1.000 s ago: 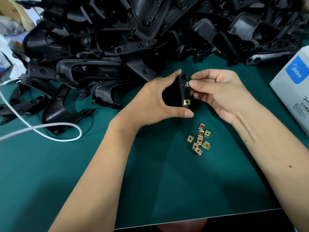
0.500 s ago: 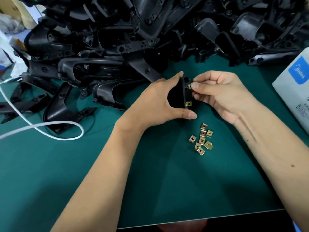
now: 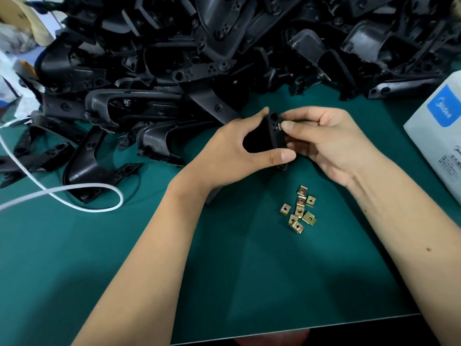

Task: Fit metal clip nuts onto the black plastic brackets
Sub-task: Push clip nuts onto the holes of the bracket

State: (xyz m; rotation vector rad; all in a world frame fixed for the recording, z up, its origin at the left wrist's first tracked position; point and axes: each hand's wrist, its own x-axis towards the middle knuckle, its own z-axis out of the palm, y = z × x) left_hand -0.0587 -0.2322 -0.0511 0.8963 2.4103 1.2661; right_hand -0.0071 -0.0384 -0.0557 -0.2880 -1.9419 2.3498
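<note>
The black plastic bracket (image 3: 270, 136) stands on edge above the green mat (image 3: 174, 283), near the middle of the table, clamped in the left hand (image 3: 232, 156) — thumb under its lower end, forefinger curled over the top by the round hole. Against its upper edge the right hand (image 3: 324, 138) pinches a small metal clip nut (image 3: 280, 126) between thumb and forefinger; only a grey sliver of it shows, so whether it is already seated or just started on the tab is hard to say. Both hands are thus closed on something, neither free.

Just below the hands lies a loose cluster of brass-coloured clip nuts (image 3: 299, 211) on the mat. Behind, a heap of black brackets (image 3: 199, 58) fills the far side; a white cable (image 3: 82, 193) loops at the left, and a white carton (image 3: 439, 131) sits at the right.

The risk, as I judge it: the nut could go on skewed and jam, or spring from the pinch if the thumb pushes off-centre — and the bracket may twist in its two-point hold.
</note>
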